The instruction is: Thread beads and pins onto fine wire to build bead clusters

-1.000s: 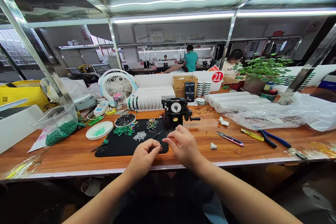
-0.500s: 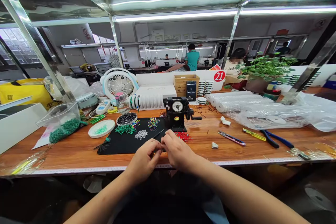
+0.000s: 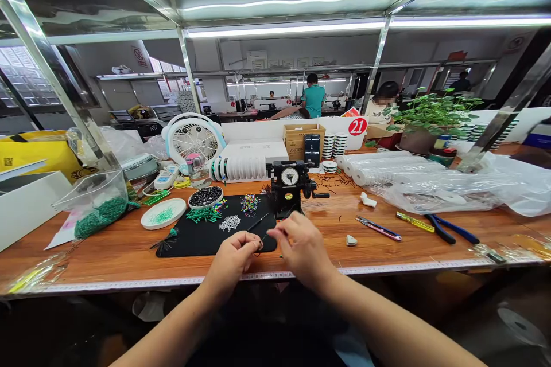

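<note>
Thumb and forefinger of the left hand [image 3: 232,261] are pressed together on a tiny dark wire loop [image 3: 259,250], though the loop is too small to show exactly how it is gripped. The right hand [image 3: 302,250] is just beside it, its fingers loosely curled and its tips very near the loop; whether they touch it, I cannot tell. The work in hand looks like fine fingertip handling of this wire, and the next move appears to call for a steady pinch and close control. The loop sits above the near edge of a black mat [image 3: 185,248], just behind the fingers. On the mat, a thin dark rod [image 3: 257,222] lies ahead of the fingers, with heaps of green pieces [image 3: 200,215] and white pieces [image 3: 229,223] further left. Ahead of the right hand stands a black winding machine [image 3: 287,186]. Further right on the wooden bench [image 3: 327,252] lie snips [image 3: 377,228] and blue-handled pliers [image 3: 451,229].
</note>
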